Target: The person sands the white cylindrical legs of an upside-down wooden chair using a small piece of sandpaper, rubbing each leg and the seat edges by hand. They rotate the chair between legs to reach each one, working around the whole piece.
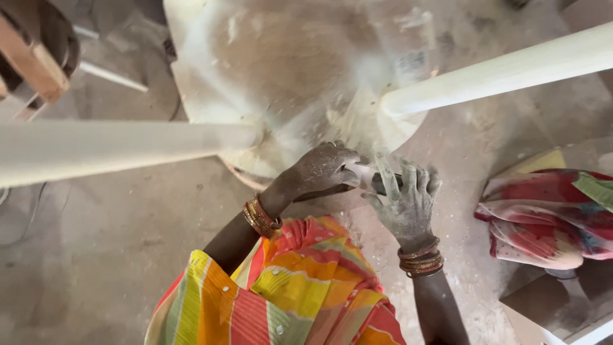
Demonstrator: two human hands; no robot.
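- The left hand, grey with dust, is curled over a small pale folded sheet, fingers bent down on it and pressing it against the table's edge; the grip is closed on that sheet.
- The right hand, equally dusty, lies just at 3 o'clock of the left, fingers spread and pointing towards 12 o'clock. A dark strip shows under its fingers beside the sheet; whether the hand grasps it or only rests on it I cannot tell.
- The sheet sits between the two hands, at the 6 o'clock rim of a round pale wooden tabletop that lies upside down on the ground, coated in fine powder.
- Two pale round legs rise from the top: one leg runs out towards 9 o'clock, the other leg towards 2 o'clock.
- Stacked bangles ring the left wrist; more bangles ring the right.
- Striped orange, yellow and green cloth covers the person's lap at 6 o'clock.
- A bundle of red, cream and green fabric lies at 3 o'clock of the hands, well apart.
- The dusty concrete floor spreads around.
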